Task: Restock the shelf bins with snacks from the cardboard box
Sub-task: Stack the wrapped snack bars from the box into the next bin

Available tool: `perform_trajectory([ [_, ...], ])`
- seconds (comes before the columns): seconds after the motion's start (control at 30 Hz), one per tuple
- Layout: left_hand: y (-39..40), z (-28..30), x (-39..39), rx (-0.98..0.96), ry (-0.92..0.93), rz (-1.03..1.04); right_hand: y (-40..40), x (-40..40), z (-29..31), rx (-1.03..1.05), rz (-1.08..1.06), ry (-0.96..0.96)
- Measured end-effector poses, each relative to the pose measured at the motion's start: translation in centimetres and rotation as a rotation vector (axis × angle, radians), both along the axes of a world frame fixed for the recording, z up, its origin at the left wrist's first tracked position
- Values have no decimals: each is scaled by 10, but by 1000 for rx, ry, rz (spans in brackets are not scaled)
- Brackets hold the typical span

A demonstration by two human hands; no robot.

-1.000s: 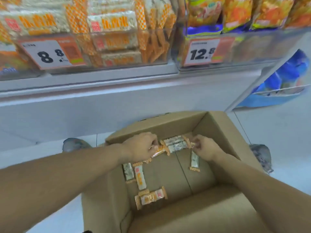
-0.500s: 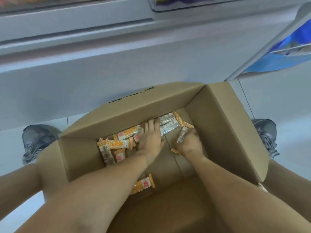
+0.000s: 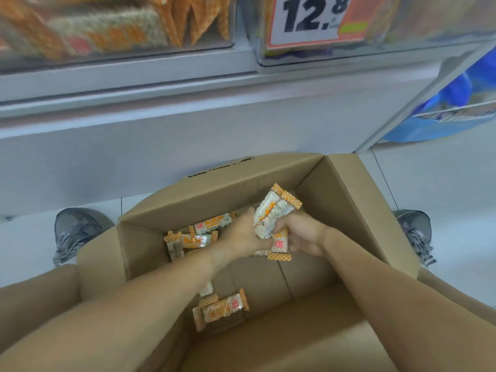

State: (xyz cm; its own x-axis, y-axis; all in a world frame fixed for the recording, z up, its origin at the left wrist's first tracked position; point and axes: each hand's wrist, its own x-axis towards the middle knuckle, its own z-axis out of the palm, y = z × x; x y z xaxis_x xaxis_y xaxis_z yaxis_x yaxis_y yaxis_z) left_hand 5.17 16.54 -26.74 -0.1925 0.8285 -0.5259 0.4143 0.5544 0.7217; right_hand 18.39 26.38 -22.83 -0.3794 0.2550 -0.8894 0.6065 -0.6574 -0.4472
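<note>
Both hands are inside the open cardboard box [image 3: 357, 210], which stands on the floor [image 3: 442, 189] against the base of the shelf unit [image 3: 188, 140].

The right hand [image 3: 302, 234] has its fingers curled round a bundle of snack packets [image 3: 271, 213], clear wrappers with orange checkered ends. The bundle stands tilted, its upper ends pointing toward the far right corner of the box; one packet hangs below the hand.

The left hand [image 3: 243, 234] lies against the left side of the same bundle. Its back faces the camera, and whether its fingers grip the bundle or only press on it cannot be told.

Loose packets remaining in the box:
- A cluster [image 3: 196, 234] on the bottom, by the left wall, just left of the left hand.
- One packet [image 3: 222, 308] near the front of the box, partly under the left forearm.

Above, a clear shelf bin [image 3: 112, 30] holds matching orange-and-white snacks. The adjacent bin to the right carries a price tag [image 3: 314, 20] reading 12.8.

A grey shoe [image 3: 73, 232] stands on the floor at the left of the box, and another [image 3: 414, 232] at the right.
</note>
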Motion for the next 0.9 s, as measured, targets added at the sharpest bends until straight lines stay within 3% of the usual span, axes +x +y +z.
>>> perform_trajectory([
  [0.27, -8, 181, -55, 69, -281, -317, 2, -8, 147, 96, 173, 269],
  [0.37, -17, 249, -66, 79, -267, -429, -5, -13, 204, 177, 92, 308],
  [0.47, -23, 300, -75, 97, -215, -409, -17, -16, 249, 254, 7, 317],
  [0.63, -31, 330, -82, 175, -218, -194, -32, -8, 283, 284, -153, 324],
  [0.8, -33, 330, -74, 262, -96, -244, -41, -18, 284, 253, -209, 387],
  [0.9, -26, 329, -78, 222, -216, -195, -32, -19, 286, 252, -258, 467],
])
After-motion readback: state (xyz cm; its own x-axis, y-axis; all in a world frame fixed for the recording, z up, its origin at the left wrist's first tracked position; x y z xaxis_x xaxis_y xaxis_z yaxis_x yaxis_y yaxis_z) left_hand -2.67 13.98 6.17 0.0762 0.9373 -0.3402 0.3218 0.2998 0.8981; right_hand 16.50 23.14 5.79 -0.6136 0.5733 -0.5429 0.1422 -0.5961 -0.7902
